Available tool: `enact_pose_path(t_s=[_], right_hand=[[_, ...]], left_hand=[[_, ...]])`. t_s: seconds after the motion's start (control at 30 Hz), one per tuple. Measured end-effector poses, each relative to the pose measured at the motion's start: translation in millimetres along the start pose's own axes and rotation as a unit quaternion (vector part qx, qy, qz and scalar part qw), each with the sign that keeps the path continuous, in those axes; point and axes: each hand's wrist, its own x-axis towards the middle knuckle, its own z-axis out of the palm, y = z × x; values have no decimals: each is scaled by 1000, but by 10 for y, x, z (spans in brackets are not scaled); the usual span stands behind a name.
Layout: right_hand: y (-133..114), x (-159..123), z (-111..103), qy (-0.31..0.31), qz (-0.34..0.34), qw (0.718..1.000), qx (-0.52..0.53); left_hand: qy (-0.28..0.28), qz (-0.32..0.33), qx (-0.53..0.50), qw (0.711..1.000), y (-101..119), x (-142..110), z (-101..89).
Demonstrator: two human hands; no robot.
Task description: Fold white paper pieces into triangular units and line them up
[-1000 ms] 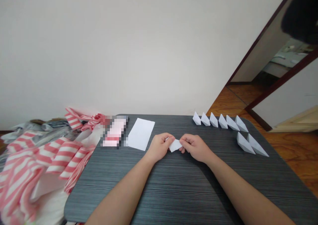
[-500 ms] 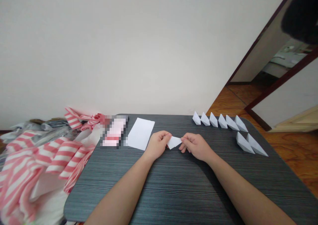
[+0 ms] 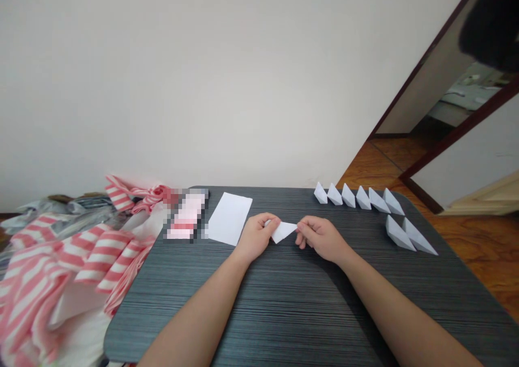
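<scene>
A small piece of folded white paper (image 3: 283,232) is held between my two hands, above the dark table. My left hand (image 3: 259,236) pinches its left side between thumb and fingers. At the pointed right corner, my right hand (image 3: 318,238) closes its thumb and fingertips on the paper. The paper now looks like a triangle, with its left part hidden under my left thumb. Left of my left hand lies a flat stack or sheet of white paper (image 3: 230,218).
Folded paper boats (image 3: 348,195) line the back right of the dark wood-grain table (image 3: 279,313), with two more paper boats (image 3: 399,234) nearer. A pixelated pink-and-white item (image 3: 187,215) lies at the left. Red-striped cloth (image 3: 89,253) is heaped beyond the left edge.
My right hand has shifted slightly to the right at the paper's corner. The folded paper's outline has become a cleaner triangle. My left hand has barely moved.
</scene>
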Motion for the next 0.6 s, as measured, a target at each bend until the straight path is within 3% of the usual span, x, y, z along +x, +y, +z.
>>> enact_pose_path(t_s=[0.33,0.6], right_hand=[[64,51,-11,51,-39,996,59],[26,20,16,-28,-56,998,10]], left_hand=[[-8,-19,-58,998,-61,5,39],[-26,3,-15,1000,-17,-9,20]])
